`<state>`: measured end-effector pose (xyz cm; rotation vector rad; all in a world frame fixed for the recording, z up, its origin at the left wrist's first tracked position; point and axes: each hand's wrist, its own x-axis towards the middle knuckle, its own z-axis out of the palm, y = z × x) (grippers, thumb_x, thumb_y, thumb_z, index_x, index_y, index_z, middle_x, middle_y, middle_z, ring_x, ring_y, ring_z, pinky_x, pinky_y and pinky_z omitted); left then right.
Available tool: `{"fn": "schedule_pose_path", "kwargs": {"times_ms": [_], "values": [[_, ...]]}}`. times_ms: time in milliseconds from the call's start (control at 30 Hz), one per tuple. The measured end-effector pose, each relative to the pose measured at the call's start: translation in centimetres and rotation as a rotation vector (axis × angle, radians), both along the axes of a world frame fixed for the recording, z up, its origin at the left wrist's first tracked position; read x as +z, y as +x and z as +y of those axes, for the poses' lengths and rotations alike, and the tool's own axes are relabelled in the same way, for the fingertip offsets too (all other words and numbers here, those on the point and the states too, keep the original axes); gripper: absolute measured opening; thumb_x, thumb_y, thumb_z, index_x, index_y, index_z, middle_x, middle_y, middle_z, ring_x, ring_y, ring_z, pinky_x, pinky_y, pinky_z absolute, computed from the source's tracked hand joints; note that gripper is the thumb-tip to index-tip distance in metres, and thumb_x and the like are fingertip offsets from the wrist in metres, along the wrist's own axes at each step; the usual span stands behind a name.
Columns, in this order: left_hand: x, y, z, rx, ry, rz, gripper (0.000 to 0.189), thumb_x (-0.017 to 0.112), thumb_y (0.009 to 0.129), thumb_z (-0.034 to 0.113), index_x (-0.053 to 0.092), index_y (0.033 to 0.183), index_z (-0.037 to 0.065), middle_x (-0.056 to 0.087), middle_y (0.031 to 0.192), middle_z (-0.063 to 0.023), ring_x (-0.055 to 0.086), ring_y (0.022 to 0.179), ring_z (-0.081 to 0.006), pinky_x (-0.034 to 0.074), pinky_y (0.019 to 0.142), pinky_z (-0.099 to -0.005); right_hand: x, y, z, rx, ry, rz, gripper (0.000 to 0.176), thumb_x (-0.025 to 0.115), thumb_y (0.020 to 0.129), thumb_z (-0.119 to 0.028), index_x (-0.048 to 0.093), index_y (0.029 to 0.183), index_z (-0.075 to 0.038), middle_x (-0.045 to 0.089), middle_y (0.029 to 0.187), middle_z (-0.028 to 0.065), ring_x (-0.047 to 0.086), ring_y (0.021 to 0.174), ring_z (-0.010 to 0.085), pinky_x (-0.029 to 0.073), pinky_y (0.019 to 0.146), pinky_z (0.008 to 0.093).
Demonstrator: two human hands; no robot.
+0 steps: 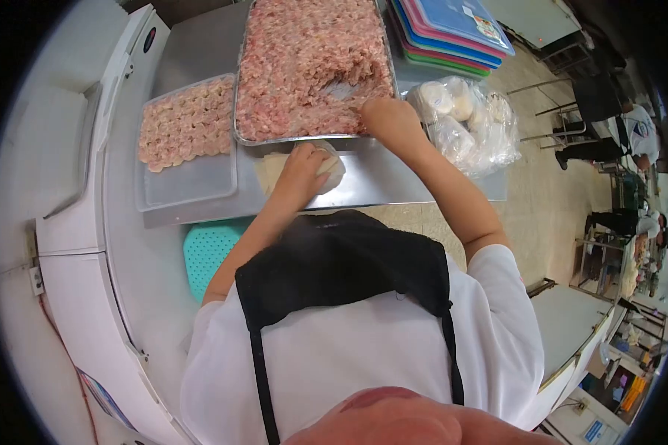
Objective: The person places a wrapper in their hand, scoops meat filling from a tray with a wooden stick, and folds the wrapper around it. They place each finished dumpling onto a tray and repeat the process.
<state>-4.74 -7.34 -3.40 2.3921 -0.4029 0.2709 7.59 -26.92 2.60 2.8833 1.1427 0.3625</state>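
A large metal tray [239, 126] is filled with pinkish minced meat [304, 67], with a hollow scooped near its right side. My right hand [393, 124] is closed at the tray's near right corner, against the meat; whatever its fingers grip is hidden. My left hand [302, 170], fingers curled, holds a round pale dumpling wrapper [332, 165] just in front of the tray. More flat wrappers [272, 169] lie under and beside that hand on the steel table. Left of the tray, rows of filled dumplings [185, 122] cover much of a translucent plastic tray [189, 191].
Bagged stacks of round wrappers [464, 119] sit right of the meat. Behind them is a pile of coloured plastic lids [453, 33]. A turquoise perforated basket [209, 248] is below the steel table's [378, 182] front edge. A white fridge [74, 222] stands left; people [638, 133] are far right.
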Motion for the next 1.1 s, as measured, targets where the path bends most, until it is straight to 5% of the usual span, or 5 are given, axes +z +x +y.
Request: {"fn": "schedule_pose_path", "kwargs": {"times_ms": [333,633,833,933,1100], "values": [[1.7,1.3,1.0,0.158,-0.457,0.322,0.021,0.059,0.088,0.016,0.065,0.103,0.002,0.063,0.090,-0.0106,0.061,0.085,-0.0212,0.047,0.079,-0.0307,-0.9,0.7,-1.5,0.032,0.077,0.251,0.019,0.052,0.081,-0.016,0.068,0.078,-0.005,0.067,0.074,0.0161,0.068,0.070,0.0328,0.054,0.059,0.0443],[3.9,2.2,2.5,-0.053,-0.319,0.222,0.022,0.064,0.085,0.017,0.065,0.100,0.002,0.066,0.090,-0.0097,0.061,0.083,-0.0205,0.047,0.076,-0.0296,2.1,4.9,-1.1,0.063,0.061,0.204,0.024,0.054,0.084,-0.021,0.069,0.074,-0.005,0.067,0.074,0.0164,0.068,0.071,0.0330,0.053,0.059,0.0442],[3.6,1.0,6.2,0.209,-1.659,0.555,0.026,0.054,0.094,0.016,0.059,0.114,-0.001,0.065,0.103,-0.0078,0.063,0.097,-0.0210,0.050,0.086,-0.0341,-1.2,3.5,1.3,0.105,0.044,0.122,0.021,0.055,0.083,-0.016,0.069,0.073,-0.004,0.067,0.074,0.0183,0.067,0.069,0.0314,0.053,0.062,0.0432],[4.3,2.8,7.7,0.325,-1.121,0.352,0.032,0.050,0.095,0.016,0.052,0.122,-0.002,0.062,0.113,-0.0102,0.060,0.106,-0.0229,0.049,0.093,-0.0383,0.7,1.4,2.2,0.041,0.213,0.346,0.029,0.052,0.090,-0.024,0.070,0.079,-0.005,0.066,0.076,0.0189,0.067,0.074,0.0320,0.051,0.067,0.0451],[7.3,7.1,8.4,0.292,-1.749,0.307,0.046,0.049,0.095,0.030,0.046,0.126,-0.004,0.056,0.124,-0.0157,0.055,0.116,-0.0276,0.044,0.100,-0.0424,3.6,0.0,2.6,-0.120,0.583,0.608,0.035,0.050,0.095,-0.036,0.070,0.098,-0.006,0.062,0.073,0.0140,0.063,0.072,0.0263,0.046,0.066,0.0402]]}}
